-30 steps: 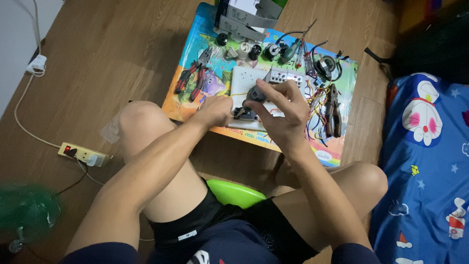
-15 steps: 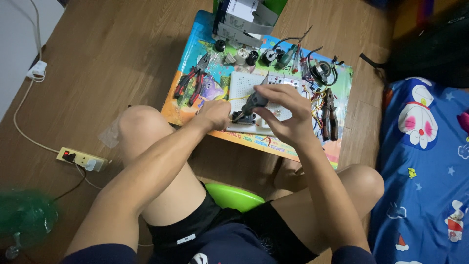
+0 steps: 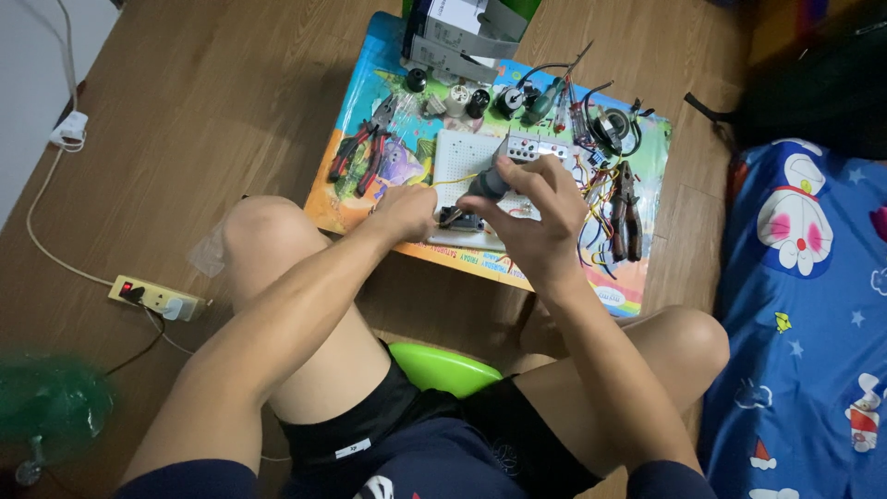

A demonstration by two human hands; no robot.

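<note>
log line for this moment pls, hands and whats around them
left hand: on small dark part at breadboard edge | right hand: holds grey cylindrical part | nearby: red-handled pliers, loose wires, colourful table

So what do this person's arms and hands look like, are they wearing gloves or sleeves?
No gloves: the left hand and right hand are both bare, and no ring, watch or bracelet shows. The forearms are bare as well. Only at the bottom edge of the head view do dark navy short sleeves appear at the upper arms.
</note>
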